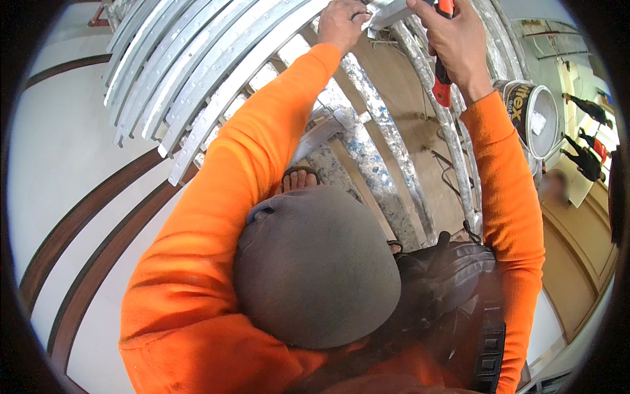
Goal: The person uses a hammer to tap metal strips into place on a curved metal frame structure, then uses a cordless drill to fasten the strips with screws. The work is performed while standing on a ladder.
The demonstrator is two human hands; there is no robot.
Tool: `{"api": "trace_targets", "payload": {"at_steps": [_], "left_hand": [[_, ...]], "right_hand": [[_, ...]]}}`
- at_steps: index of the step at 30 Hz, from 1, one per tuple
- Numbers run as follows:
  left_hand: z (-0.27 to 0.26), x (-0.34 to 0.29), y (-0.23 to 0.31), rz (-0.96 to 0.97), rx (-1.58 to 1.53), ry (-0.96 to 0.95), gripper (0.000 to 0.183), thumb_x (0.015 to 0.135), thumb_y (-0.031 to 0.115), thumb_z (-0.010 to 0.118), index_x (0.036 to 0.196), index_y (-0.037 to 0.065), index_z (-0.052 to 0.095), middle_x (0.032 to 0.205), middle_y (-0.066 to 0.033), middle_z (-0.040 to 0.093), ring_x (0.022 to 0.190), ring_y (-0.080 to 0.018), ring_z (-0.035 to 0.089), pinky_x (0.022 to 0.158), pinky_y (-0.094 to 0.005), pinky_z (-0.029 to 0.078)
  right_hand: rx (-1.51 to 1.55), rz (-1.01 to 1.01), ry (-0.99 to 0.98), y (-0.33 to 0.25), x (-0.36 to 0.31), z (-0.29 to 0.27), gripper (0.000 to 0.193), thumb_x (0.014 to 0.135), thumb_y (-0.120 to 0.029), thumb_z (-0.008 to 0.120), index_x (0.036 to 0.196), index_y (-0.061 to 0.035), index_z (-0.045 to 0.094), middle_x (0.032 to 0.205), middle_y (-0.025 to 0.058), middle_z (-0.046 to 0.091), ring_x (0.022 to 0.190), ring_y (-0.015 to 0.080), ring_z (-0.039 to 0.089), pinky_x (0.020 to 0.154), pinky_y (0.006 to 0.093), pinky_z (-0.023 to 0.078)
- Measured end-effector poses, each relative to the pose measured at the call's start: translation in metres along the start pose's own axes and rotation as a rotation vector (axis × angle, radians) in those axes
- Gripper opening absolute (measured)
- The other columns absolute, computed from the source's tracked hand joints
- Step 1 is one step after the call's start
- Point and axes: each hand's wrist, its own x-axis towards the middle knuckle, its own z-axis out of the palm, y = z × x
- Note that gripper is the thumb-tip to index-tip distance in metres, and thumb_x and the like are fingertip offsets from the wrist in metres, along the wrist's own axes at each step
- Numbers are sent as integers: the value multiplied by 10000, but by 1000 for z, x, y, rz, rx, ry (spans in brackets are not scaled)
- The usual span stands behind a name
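Near the top edge, my left hand (341, 25) is closed, its fingers pinching the near end of a short silver metal channel (391, 13). Just right of that piece is my right hand (457, 41), wrapped round a red-and-black hand tool (441, 92). Its red lower end sticks out below my palm, and the working end is cut off by the frame. Long pale metal strips (187, 72) lie side by side to the left of my left hand. Both forearms are in orange sleeves.
Paint-splattered planks and rails (371, 161) of a scaffold lie beneath me, with wooden floor (394, 121) showing through gaps. A paint bucket (543, 121) stands by my right forearm. A black bag (453, 279) hangs at my right knee. People (584, 154) are at far right.
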Motion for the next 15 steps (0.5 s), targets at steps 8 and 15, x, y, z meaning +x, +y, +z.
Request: {"api": "trace_targets", "payload": {"at_steps": [8,15], "left_hand": [[-1,7,-3,107,25,-133,117,821,95,716,922,38,736,982,-151,719,1022,-350,658,936,-452,516],[-5,0,-12,-20,12,-149,134,871,106,664,968,37,725,988,-151,712,984,-332,673,919,-435,521]], "right_hand": [[98,-197,-159,13,18,-8,450,812,-279,767,1163,-29,639,830,43,583,770,162,533,719,336,472],[-155,-357,-363,3,47,-25,344,780,-239,726,1027,-15,639,772,33,557,742,167,512,693,345,454]]}}
